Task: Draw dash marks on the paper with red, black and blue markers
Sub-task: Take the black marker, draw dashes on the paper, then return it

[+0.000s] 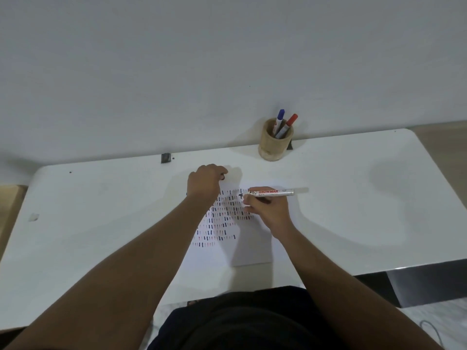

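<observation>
A white sheet of paper (252, 246) lies on the white table, covered in its upper left part with rows of short red, black and blue dashes (222, 218). My right hand (270, 210) grips an uncapped white marker (278, 192) with a dark tip touching the paper's top row. My left hand (206, 183) rests fisted on the paper's top left corner, and a small dark object shows at its fingers; I cannot tell what it is. A blue-capped marker (280, 120) and a red-capped marker (290, 123) stand in a wooden cup (274, 145).
The white table (101, 210) has rounded corners and stands against a pale wall. The wooden cup sits at the table's back edge, behind the paper. A small dark clip (165, 157) sits at the back edge to the left. My dark-clothed lap fills the bottom.
</observation>
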